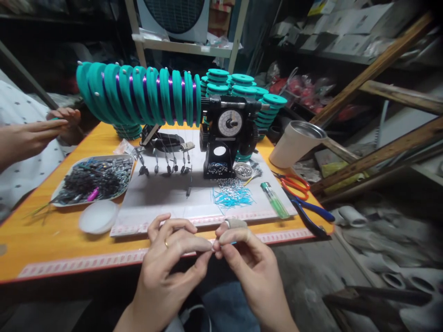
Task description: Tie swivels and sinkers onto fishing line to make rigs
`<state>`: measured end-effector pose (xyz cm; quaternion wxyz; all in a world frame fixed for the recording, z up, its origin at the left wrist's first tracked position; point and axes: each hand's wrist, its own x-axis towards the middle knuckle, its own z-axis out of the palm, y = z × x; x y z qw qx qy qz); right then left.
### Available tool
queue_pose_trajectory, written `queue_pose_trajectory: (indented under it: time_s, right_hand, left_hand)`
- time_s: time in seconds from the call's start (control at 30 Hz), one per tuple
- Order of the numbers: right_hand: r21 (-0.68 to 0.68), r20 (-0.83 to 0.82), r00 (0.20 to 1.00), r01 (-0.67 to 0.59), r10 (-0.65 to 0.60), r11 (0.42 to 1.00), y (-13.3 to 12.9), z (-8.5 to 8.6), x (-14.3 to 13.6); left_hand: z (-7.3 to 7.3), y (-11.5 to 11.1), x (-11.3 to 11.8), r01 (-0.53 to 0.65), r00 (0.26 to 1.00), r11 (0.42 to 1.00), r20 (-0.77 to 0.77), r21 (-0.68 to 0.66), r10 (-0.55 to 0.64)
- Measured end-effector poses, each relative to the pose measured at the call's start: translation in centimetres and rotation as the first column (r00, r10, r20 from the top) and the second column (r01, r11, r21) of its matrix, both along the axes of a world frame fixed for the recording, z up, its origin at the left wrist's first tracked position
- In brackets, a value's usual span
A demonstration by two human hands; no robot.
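Here, we hold our fingertips pinched together before the white board (173, 203): our right hand (256, 265) grasps a mostly hidden blue piece (233, 242); whether our pinched left hand (173, 260) does, we cannot tell.

Hands (173, 263) in frt of board (134, 203), tray (65, 203) to L, pliers (317, 211) to R, spools (275, 100) bhnd.

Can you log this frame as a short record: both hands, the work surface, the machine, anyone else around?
Left hand: ring on, thumb and forefinger pinched, meeting the right fingertips
Right hand: pinching; what the grip holds is too small to tell
White board: bears light-blue strands and a green lighter
Black machine: white dial facing the camera, row of teal spools to the dial's left in view
Other person: a hand at the view's left edge
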<state>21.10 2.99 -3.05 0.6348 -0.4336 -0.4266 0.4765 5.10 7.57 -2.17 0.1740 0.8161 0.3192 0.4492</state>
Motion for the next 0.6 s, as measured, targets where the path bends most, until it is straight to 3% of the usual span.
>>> queue_pose_trajectory:
  time_s: [0.13, 0.33, 0.6]
  right_hand:
    - [-0.005, -0.047, 0.999, -0.017, 0.016, 1.000, 0.1, 0.0, -0.3]
    - [0.002, 0.033, 0.999, 0.010, -0.010, 1.000, 0.0, 0.0, -0.9]
    - [-0.009, 0.124, 0.991, 0.056, -0.054, 0.998, -0.2, -0.3, -0.6]
  left_hand:
    - [-0.1, -0.1, 0.3, -0.001, 1.000, 1.000, 0.021, -0.022, 0.002]
    - [-0.3, -0.5, 0.4, -0.023, 0.998, 0.998, 0.050, -0.050, 0.026]
    - [-0.5, -0.1, -0.9, -0.061, 0.997, 0.998, -0.040, 0.034, 0.062]
